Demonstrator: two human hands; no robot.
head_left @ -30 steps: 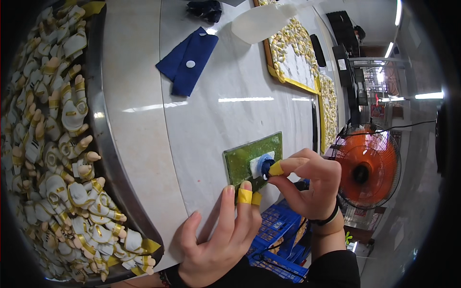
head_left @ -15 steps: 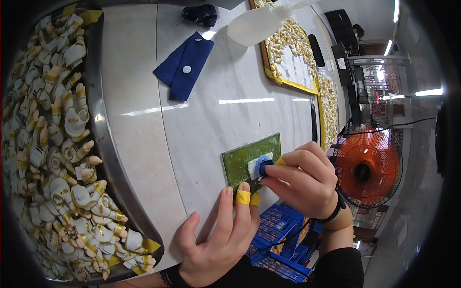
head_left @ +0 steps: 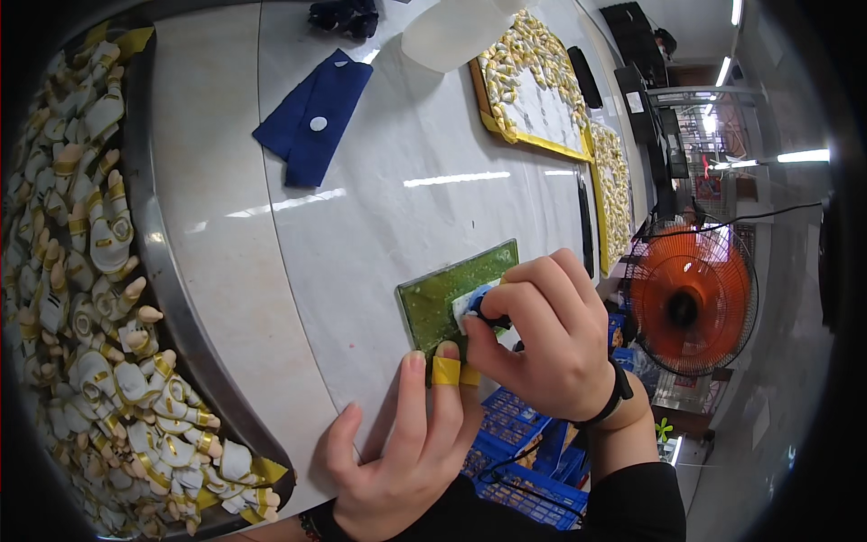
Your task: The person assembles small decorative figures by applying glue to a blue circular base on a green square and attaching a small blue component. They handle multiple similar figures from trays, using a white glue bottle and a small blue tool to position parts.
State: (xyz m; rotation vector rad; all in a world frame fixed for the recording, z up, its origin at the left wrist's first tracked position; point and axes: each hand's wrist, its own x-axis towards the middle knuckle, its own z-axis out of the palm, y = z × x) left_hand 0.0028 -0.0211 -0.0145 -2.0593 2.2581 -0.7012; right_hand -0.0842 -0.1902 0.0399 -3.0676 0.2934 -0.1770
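Note:
A green rectangular plate [head_left: 429, 303] lies tilted on the pale marbled tabletop. My left hand [head_left: 402, 461] rests with spread fingers, its fingertips on the plate's near edge; yellow tape wraps at least one finger. Between thumb and fingers, my right hand [head_left: 551, 348] pinches a small blue wad [head_left: 483, 303], dark on top with a lighter blue part below, whose exact kind I cannot tell. The wad sits over a small white patch [head_left: 460, 312] on the plate. My fingers cover much of the wad and the plate's right side.
A metal tray [head_left: 167, 271] heaped with small white-and-gold figure parts stands on the left. Beyond the plate lie a folded navy cloth [head_left: 316, 126], a dark crumpled cloth [head_left: 345, 16], a translucent bottle [head_left: 442, 36] and yellow-edged trays [head_left: 542, 149]. Blue crates [head_left: 510, 420] and an orange fan [head_left: 691, 307] are at right.
My right hand has turned and moved in over the plate, hiding more of the wad. My left hand keeps its place at the plate's edge. The whole view has shifted slightly.

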